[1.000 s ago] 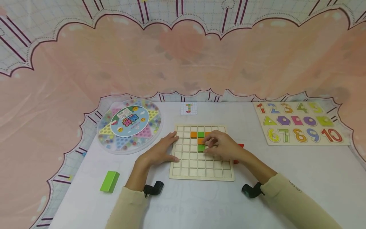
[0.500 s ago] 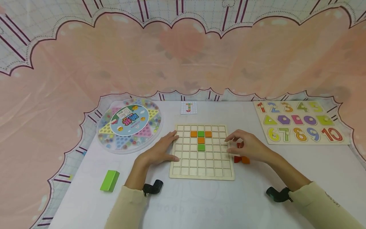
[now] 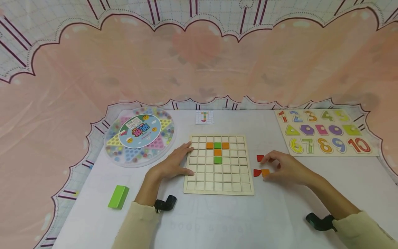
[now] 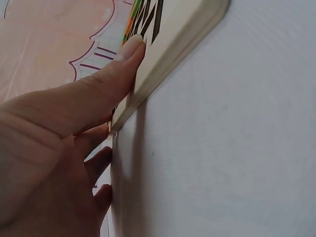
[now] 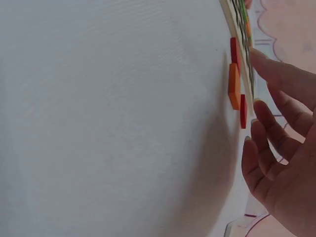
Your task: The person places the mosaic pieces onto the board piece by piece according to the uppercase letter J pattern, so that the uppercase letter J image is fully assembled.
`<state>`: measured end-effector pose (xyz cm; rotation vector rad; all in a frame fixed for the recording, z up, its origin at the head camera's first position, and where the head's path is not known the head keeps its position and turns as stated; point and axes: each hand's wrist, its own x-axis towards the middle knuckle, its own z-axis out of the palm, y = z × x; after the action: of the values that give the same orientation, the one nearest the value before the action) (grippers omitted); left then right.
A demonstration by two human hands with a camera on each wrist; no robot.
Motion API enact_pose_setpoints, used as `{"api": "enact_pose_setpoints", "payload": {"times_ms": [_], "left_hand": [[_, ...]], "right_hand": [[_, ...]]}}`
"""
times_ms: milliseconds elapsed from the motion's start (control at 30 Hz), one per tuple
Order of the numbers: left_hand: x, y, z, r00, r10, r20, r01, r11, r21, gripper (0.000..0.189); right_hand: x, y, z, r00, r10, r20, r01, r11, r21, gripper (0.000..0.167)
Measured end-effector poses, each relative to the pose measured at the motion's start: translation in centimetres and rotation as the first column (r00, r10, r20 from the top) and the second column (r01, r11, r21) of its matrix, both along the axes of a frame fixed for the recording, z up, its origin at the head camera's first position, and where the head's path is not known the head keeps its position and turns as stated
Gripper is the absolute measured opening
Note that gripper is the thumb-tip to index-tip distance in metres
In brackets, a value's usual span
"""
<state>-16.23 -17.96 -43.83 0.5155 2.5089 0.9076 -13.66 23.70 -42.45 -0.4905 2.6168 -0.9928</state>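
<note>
A square wooden grid board (image 3: 205,178) lies flat on the table. Set in its cells are orange and green square tiles, three in a row with an orange one (image 3: 217,152) and a green one (image 3: 218,160) below the middle. My left hand (image 3: 169,162) rests along the board's left edge, thumb (image 4: 111,84) and fingers spread. To the right of the board my right hand (image 3: 287,167) hovers with parted fingers over loose pieces: a red piece (image 3: 259,158), a red quarter-round piece (image 3: 256,173) and an orange square tile (image 3: 265,173). Nothing shows between its fingers.
A small pattern card (image 3: 204,117) with a coloured J lies behind the board. At the back left is a round marble board game (image 3: 140,136), with a green block (image 3: 119,197) nearer. A wooden number puzzle (image 3: 326,133) lies at the back right.
My right hand has moved right, off the board to the loose pieces. An orange tile it had covered shows at the right end of the row. My left hand has stayed put.
</note>
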Motion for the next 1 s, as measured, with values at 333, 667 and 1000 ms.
{"api": "enact_pose_setpoints", "payload": {"times_ms": [333,667,1000], "left_hand": [[0.1,0.0,-0.1,1.000,0.003,-0.005,-0.003,1.000,-0.006,0.093],[0.2,0.0,0.1,1.000,0.015,-0.002,-0.015,1.000,0.002,0.093],[0.1,0.0,0.0,1.000,0.010,-0.003,-0.010,1.000,0.003,0.092]], "right_hand": [[0.2,0.8,-1.7,0.999,0.048,-0.010,-0.048,0.999,0.003,0.036],[0.1,0.7,-2.0,0.999,0.041,-0.029,-0.040,0.999,0.020,0.031],[0.3,0.6,-2.0,0.997,0.025,-0.069,-0.022,0.999,0.040,0.025]]}}
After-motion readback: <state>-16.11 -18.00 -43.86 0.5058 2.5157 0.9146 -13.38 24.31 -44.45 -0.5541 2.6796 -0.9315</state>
